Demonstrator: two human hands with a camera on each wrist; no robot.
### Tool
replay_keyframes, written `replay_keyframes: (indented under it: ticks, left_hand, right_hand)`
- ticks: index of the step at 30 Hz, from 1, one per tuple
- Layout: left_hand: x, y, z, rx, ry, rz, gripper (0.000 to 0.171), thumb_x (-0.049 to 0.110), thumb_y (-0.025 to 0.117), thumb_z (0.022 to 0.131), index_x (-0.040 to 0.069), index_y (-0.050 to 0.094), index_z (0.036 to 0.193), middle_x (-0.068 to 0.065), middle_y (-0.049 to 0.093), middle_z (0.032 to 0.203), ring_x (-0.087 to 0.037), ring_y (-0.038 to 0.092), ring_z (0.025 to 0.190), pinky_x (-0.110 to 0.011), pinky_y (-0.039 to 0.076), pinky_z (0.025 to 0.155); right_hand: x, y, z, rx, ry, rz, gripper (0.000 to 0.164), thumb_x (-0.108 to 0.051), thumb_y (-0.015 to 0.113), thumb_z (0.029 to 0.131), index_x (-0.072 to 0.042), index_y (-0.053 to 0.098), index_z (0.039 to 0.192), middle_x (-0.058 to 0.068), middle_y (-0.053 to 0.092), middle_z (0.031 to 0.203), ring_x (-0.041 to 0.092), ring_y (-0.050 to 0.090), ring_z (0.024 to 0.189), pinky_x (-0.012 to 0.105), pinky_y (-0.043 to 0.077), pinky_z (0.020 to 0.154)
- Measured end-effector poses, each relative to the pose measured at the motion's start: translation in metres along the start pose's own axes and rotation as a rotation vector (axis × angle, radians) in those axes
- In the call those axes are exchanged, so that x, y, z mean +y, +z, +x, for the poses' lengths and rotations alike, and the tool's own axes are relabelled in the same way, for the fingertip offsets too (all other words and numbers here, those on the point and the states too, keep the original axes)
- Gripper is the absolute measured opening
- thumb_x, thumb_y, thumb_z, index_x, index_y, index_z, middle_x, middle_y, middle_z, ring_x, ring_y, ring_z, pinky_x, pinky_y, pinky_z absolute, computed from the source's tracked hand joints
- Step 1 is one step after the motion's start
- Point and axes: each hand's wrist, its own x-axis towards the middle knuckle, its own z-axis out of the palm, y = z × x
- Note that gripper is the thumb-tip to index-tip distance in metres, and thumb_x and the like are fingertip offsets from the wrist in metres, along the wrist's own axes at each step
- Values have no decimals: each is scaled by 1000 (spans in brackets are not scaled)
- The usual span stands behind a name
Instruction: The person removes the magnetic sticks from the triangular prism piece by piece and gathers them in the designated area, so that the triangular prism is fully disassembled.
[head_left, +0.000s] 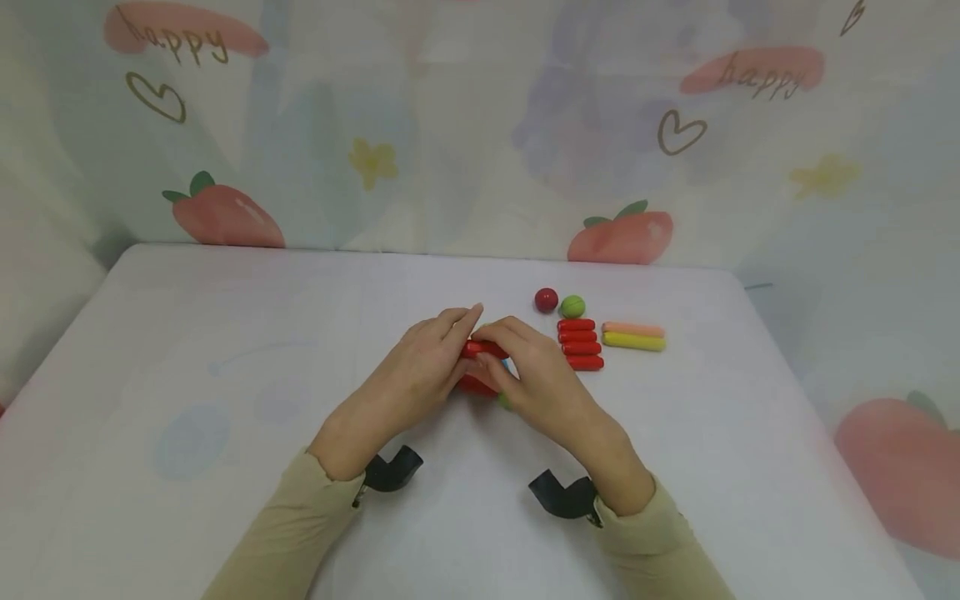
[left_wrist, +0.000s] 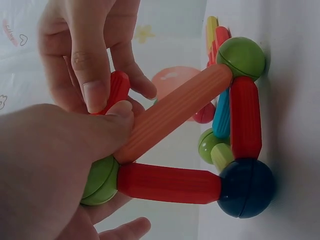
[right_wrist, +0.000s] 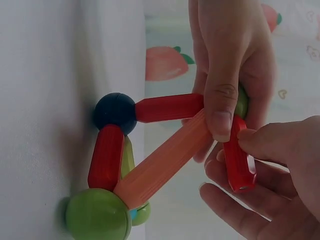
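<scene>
A frame of rods and balls stands on the table between my hands. In the left wrist view, a red rod (left_wrist: 169, 184) rises from a dark blue ball (left_wrist: 247, 188) to a green ball (left_wrist: 101, 185). A peach rod (left_wrist: 175, 112) slants from that ball to a lower green ball (left_wrist: 241, 58). My left hand (head_left: 420, 367) grips the upper green ball, its thumb over the joint. My right hand (head_left: 543, 379) pinches a loose-ended red rod (right_wrist: 240, 159), whose other end meets the upper green ball. The left fingers partly hide this joint.
Right of the hands lie several short red rods (head_left: 581, 348) in a column. Beside them are a peach rod (head_left: 633, 331) and a yellow rod (head_left: 634, 342). A red ball (head_left: 546, 300) and a green ball (head_left: 573, 307) sit behind. A printed cloth hangs beyond the table's far edge.
</scene>
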Motion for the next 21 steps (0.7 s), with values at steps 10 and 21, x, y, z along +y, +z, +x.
replay_keyframes:
  ticks: [10,21]
  left_hand:
    - [1,-6,-4,-9,2,52,66,22,70,93,-4,40,147,-17,57,139,-28,58,126,-45,49,104]
    - [4,-7,-2,-90,-56,71,60,23,65,96,-2,40,145,-16,54,143,-27,51,135,-52,44,109]
  right_hand:
    - [2,0,-1,8,7,-4,30,-8,73,89,-4,67,119,7,69,111,17,65,99,30,59,86]
    - [3,1,0,9,1,-40,29,-9,73,89,-2,67,116,8,70,105,16,66,90,29,59,81]
